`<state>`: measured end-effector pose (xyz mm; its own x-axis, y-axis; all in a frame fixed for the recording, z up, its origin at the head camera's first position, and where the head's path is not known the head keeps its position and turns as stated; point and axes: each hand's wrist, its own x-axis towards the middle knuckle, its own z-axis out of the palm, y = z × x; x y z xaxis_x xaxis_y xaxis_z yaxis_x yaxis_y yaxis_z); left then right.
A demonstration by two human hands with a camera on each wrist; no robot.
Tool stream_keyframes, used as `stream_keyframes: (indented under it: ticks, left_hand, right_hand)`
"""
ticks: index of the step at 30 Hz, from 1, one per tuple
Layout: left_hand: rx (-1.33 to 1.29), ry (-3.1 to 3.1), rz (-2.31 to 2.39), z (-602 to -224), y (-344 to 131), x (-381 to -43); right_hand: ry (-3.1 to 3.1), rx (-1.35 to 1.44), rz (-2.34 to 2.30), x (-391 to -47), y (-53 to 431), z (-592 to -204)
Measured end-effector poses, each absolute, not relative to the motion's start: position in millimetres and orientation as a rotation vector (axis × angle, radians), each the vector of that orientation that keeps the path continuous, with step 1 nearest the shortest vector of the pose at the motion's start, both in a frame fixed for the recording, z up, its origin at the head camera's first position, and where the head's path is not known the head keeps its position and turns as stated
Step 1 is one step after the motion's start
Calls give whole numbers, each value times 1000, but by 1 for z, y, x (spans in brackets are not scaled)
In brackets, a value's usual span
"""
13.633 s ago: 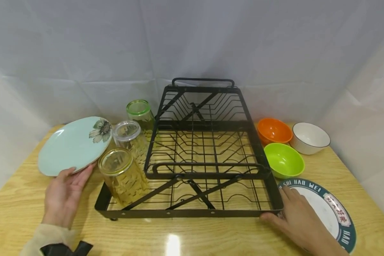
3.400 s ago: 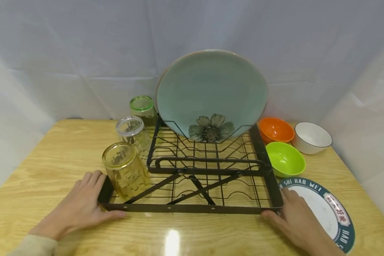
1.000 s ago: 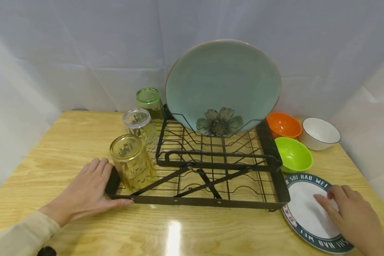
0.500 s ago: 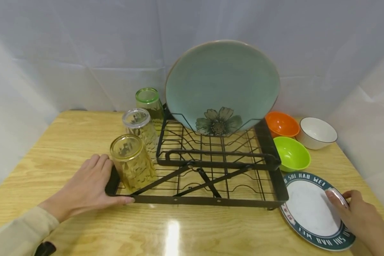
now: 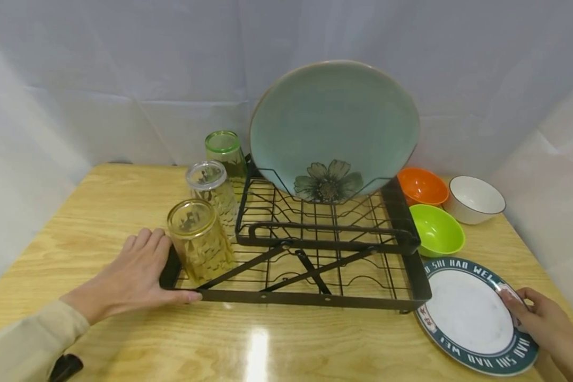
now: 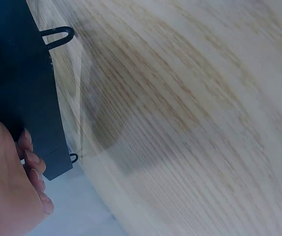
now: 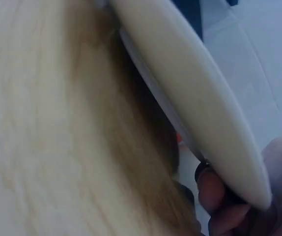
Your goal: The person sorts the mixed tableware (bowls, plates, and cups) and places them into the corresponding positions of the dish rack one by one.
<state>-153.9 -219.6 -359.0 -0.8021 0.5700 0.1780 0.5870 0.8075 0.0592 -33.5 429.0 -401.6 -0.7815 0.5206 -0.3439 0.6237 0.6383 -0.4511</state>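
My left hand [image 5: 129, 278] grips the front left corner of the black two-tier dish rack [image 5: 296, 298], thumb along its front rail. In the left wrist view, curled fingers [image 6: 32, 164] wrap the rack's end panel [image 6: 25, 73]. At the right, my right hand [image 5: 549, 323] pinches the rim of a white plate [image 5: 472, 313] with a dark green lettered border, thumb on top. The right wrist view shows the plate's underside [image 7: 180, 83] tilted over the tabletop, with fingers beneath the rim. A pale blue-green flower plate [image 5: 334, 122] stands upright at the back of the rack's upper tier.
Upside-down yellow [image 5: 200, 244], clear [image 5: 213, 193] and green [image 5: 226, 156] glasses line the rack's left side. Orange [image 5: 422, 185], lime green [image 5: 436, 231] and white [image 5: 475, 200] bowls sit right of the rack. A white cloth [image 5: 124, 79] hangs behind the table.
The flower plate went from my left hand into the rack, and that hand now grips the rack corner. My right hand left the rack, took the lettered plate's rim and lifted its edge.
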Motion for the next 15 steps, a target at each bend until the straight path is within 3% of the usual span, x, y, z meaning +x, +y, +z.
stream_keyframes:
  ticks: [15]
  left_hand:
    - [-923, -2860, -177, -357, -216, -153]
  right_hand:
    - [2793, 1040, -1093, -31, 422, -383]
